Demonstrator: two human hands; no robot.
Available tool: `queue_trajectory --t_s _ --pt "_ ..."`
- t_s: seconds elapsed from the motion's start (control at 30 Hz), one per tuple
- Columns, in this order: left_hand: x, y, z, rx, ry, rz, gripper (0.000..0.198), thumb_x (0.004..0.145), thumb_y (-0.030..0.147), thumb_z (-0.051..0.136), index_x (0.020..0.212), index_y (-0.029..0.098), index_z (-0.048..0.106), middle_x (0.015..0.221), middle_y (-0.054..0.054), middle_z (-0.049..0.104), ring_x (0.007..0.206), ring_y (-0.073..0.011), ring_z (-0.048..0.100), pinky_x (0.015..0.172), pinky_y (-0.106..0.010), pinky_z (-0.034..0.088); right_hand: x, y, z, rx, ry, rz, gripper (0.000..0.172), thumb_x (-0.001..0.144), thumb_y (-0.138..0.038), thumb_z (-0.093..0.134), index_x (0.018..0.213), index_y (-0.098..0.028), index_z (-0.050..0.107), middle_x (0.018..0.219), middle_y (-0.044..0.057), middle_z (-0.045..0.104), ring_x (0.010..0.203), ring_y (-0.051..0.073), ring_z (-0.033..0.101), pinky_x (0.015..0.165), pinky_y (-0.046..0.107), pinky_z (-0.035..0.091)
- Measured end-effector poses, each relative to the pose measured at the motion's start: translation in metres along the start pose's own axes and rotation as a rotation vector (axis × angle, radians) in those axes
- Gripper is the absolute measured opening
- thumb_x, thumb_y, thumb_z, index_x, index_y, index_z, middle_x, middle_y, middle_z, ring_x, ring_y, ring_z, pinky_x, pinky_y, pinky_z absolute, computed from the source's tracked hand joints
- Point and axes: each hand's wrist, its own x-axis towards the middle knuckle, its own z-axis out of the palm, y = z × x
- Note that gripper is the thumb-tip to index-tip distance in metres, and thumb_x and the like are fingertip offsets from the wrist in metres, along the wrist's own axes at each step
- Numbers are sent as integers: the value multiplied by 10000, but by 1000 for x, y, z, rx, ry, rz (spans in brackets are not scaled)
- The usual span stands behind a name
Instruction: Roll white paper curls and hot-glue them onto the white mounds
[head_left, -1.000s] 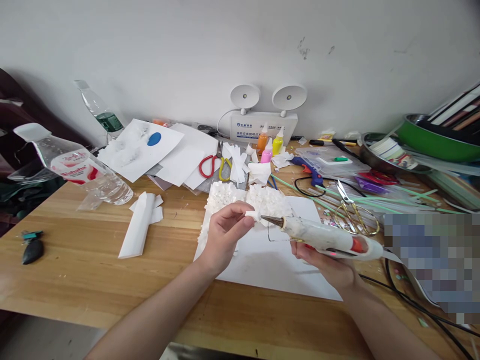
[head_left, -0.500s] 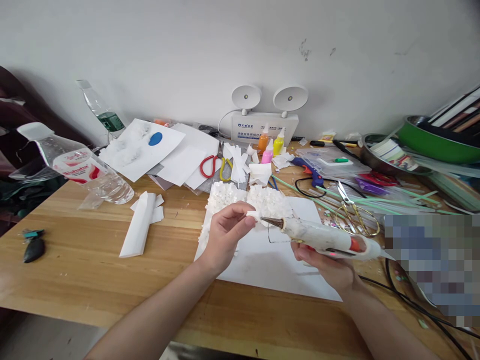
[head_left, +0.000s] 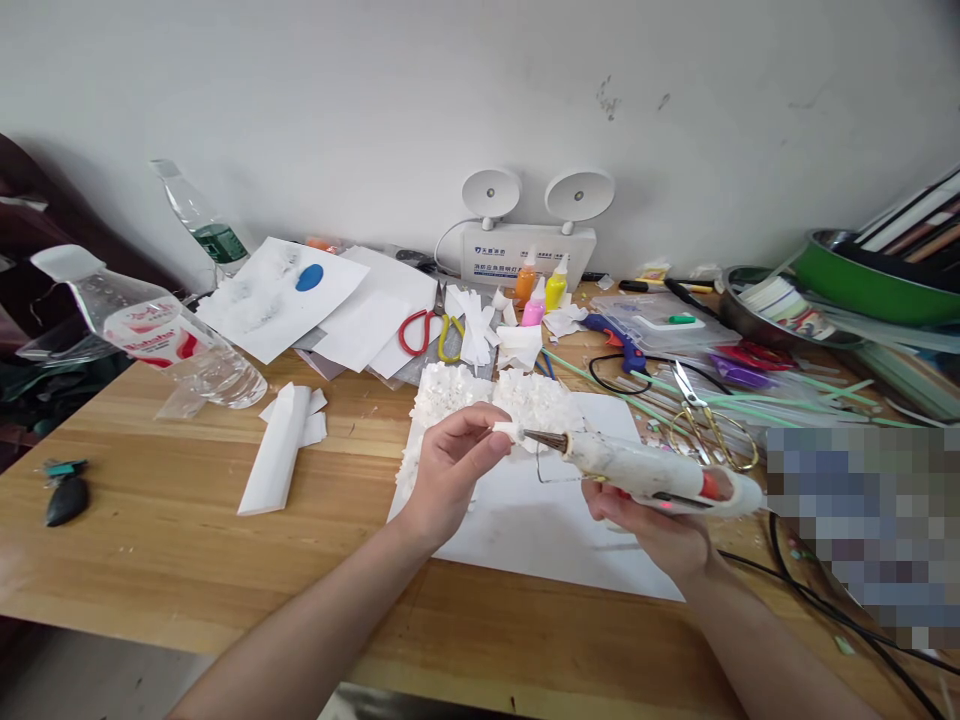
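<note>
Pinched between the thumb and fingers of my left hand (head_left: 457, 470) is a small white paper piece (head_left: 508, 430). My right hand (head_left: 652, 530) grips a white hot glue gun (head_left: 645, 468) by its handle, its metal nozzle pointing left. The nozzle tip is at the paper piece's right end; whether it touches I cannot tell. Beneath both hands lies a white sheet (head_left: 540, 530) on the wooden table. Bumpy white clusters (head_left: 536, 400) that look like bits of paper stand on the sheet, partly hidden behind my left hand.
Gold-handled scissors (head_left: 705, 425) and a blue glue gun (head_left: 619, 340) lie to the right. Behind are red-handled pliers (head_left: 416, 330), small paint bottles (head_left: 534, 303) and an emergency light (head_left: 517, 250). A water bottle (head_left: 172, 340) and folded paper (head_left: 276, 455) are left. Black cables (head_left: 817, 595) run right.
Both hands hold nearly the same pose. The glue gun's nozzle has shifted very slightly right relative to the paper piece.
</note>
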Motion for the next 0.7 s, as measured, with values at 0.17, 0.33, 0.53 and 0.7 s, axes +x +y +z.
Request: queue_trajectory --t_s 0.17,0.33,0.53,0.7 --pt "0 1 1 0 -20 21 102 740 295 628 750 193 627 716 -6 503 666 -113 472 645 -266 385 1 1 -3 25 -50 33 250 671 -421 571 540 -213 528 549 13 543 571 175 551 558 307 486" --pt "0 0 0 -12 -33 45 97 738 297 631 755 202 627 726 -9 509 683 -120 470 654 -271 376 3 3 -5 25 -44 51 280 672 -451 565 542 -208 522 560 13 534 587 172 540 583 305 475" --pt "0 1 2 -52 -13 59 93 711 300 654 733 211 634 724 -2 515 670 -116 475 649 -266 382 3 6 -7 59 -120 51 287 687 -451 554 554 -201 511 541 4 506 578 155 517 586 289 465" --pt "0 0 2 -58 -2 63 93 707 300 658 755 221 649 741 -6 528 681 -116 475 653 -260 391 2 -1 -3 69 -109 9 280 679 -433 571 522 -212 502 535 11 495 554 159 504 533 288 447"
